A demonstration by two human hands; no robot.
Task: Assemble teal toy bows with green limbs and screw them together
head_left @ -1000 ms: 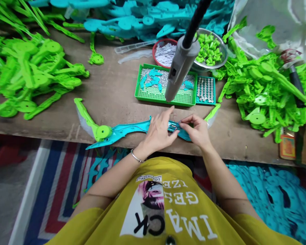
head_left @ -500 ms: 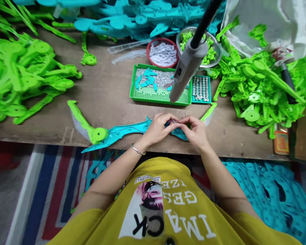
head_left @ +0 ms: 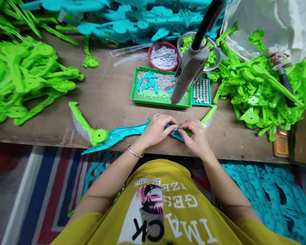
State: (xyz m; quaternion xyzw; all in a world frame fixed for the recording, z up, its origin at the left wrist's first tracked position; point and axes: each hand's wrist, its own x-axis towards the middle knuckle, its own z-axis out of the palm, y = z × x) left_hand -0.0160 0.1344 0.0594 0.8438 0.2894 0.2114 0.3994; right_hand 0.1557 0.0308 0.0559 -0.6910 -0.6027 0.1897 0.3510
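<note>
A blue bow-shaped plastic shell [head_left: 129,130] lies along the table's front edge, its inner side up with a thin wire running along it. Green arms [head_left: 100,135] with pale translucent edges fold up from both its ends. Over the middle of the shell, my left hand [head_left: 159,130] is closed, thumb and forefinger pinching thin wires [head_left: 171,125] of dark and reddish colour. My right hand [head_left: 196,136] is closed too, its fingertips pinched at the same wires, close to the left fingertips. The hands cover part of the shell, and the exact wire ends are too small to make out.
Behind the shell stand a green tray [head_left: 160,100] of screws and blue pieces, and a small tray [head_left: 201,92] of round metal parts. A grey tool [head_left: 185,75] hangs over them. Green part piles [head_left: 28,81] flank both sides; a red basket [head_left: 163,56] sits farther back.
My fingertips have drawn slightly apart, the right hand shifting a little down and right. More of the shell and wires shows between them. The view has shifted slightly.
</note>
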